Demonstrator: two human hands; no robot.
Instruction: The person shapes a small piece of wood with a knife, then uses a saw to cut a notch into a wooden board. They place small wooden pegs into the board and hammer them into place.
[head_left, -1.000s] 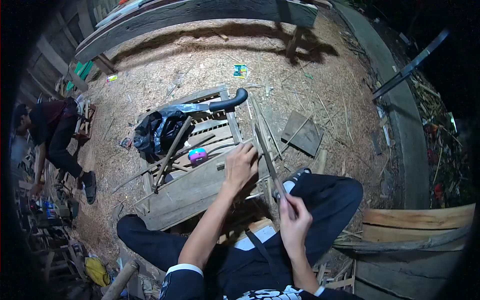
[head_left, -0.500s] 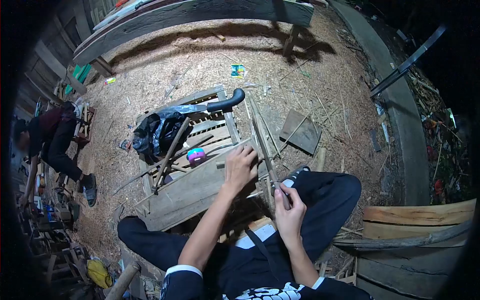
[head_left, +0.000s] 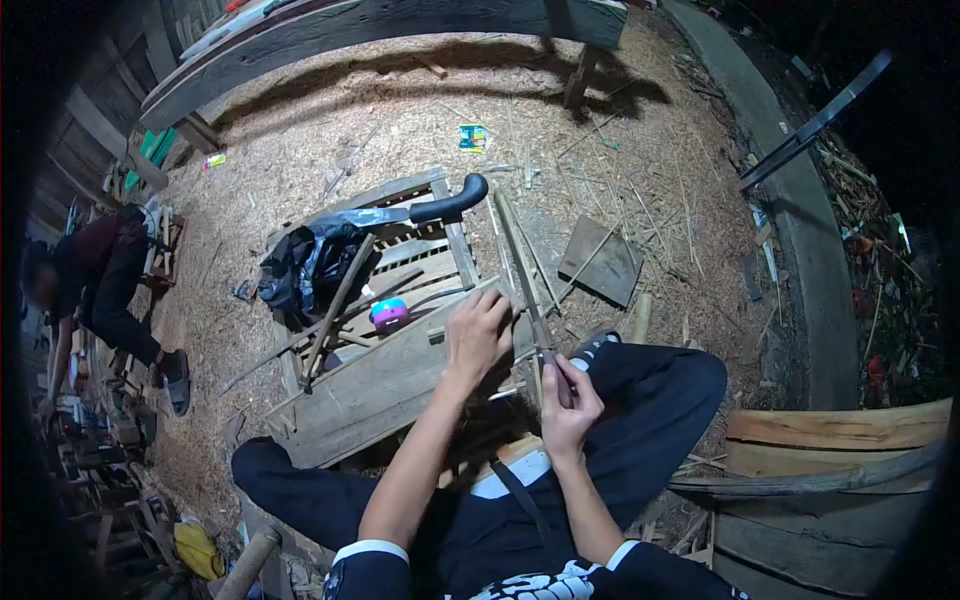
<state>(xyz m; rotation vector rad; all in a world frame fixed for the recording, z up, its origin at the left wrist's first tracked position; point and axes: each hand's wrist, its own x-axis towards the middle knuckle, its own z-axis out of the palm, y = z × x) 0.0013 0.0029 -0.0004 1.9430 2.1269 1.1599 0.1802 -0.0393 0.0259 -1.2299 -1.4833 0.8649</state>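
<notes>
My right hand (head_left: 571, 402) is closed on the brown handle of a long, thin blade (head_left: 530, 290) that points away from me. My left hand (head_left: 480, 338) rests with bent fingers at the right end of a wide wooden board (head_left: 370, 395), close beside the blade; whatever it pinches is too small to make out. The board lies across a slatted wooden frame (head_left: 458, 245). On the frame are a black plastic bag (head_left: 312, 268), a pink and blue round object (head_left: 389, 315), several sticks and a large knife with a black curved handle (head_left: 450, 203).
A wooden bench (head_left: 400, 42) spans the far side. A flat wooden block (head_left: 601, 262) lies on the shavings to the right. Another person (head_left: 105, 270) bends over at the left. Curved planks (head_left: 830, 480) stand at the lower right.
My right hand and the blade's handle have shifted slightly left and towards the frame. My left hand has hardly moved. The person at the left has lowered an arm.
</notes>
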